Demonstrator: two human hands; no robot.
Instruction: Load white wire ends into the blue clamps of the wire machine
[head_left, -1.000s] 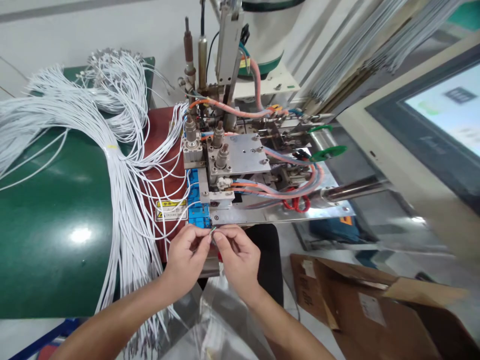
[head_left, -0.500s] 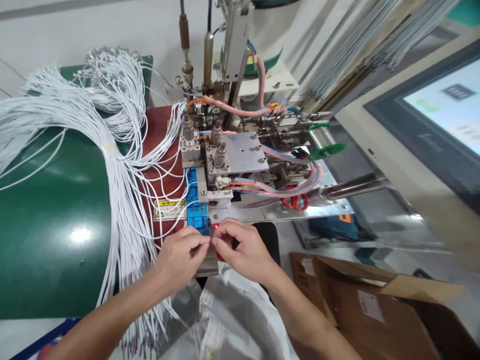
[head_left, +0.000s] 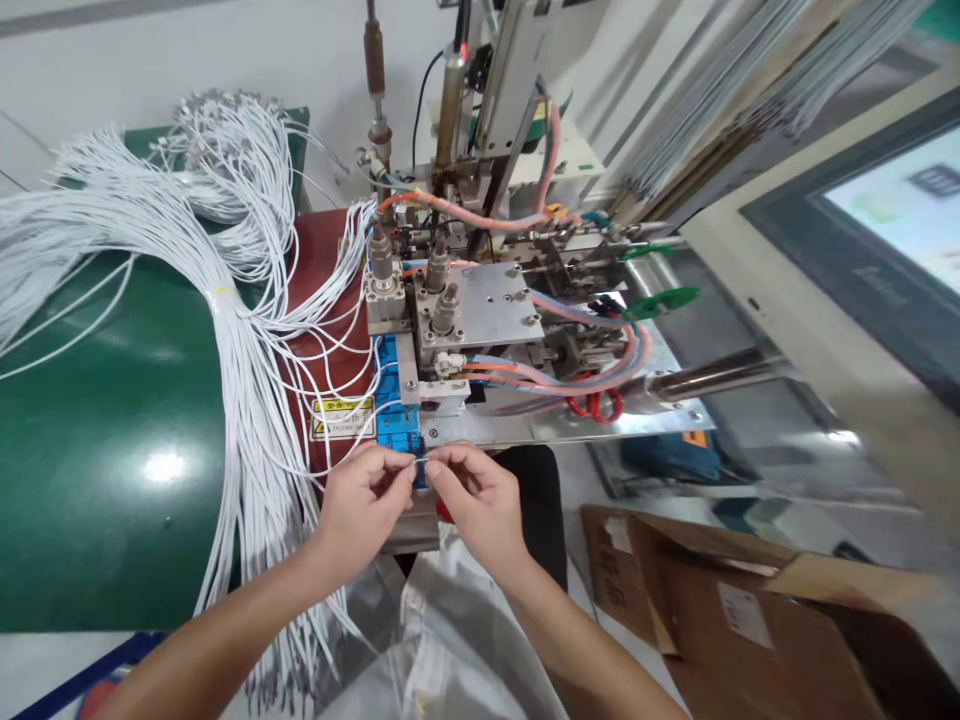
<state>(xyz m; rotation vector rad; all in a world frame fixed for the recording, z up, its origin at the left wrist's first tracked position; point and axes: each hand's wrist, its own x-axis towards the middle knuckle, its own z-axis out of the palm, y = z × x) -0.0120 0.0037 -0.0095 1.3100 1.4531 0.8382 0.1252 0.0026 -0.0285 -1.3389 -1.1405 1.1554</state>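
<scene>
My left hand [head_left: 367, 500] pinches a white cable [head_left: 318, 472] between thumb and fingertips, close to its end. Opposite it, my right hand [head_left: 480, 505] has thumb and forefinger closed on the thin wire end [head_left: 421, 460] that shows in the small gap between the hands. Just beyond the fingertips lie the blue fixture blocks [head_left: 397, 425] along the machine's edge, with white cables running into them. The exact shape of the cable tip is mostly hidden by my fingers.
A large bundle of white cables [head_left: 240, 430] spreads over the green table [head_left: 112, 480] at left. The metal machine [head_left: 487, 300] with hoses stands ahead. A green-flanged wire spool [head_left: 651, 285], a screen [head_left: 900, 210] and an open cardboard box [head_left: 712, 630] are at right.
My hands have shifted slightly, and a short piece of wire now shows between the fingertips. The machine's upright rods have moved right. The red light spot by my right fingers is gone.
</scene>
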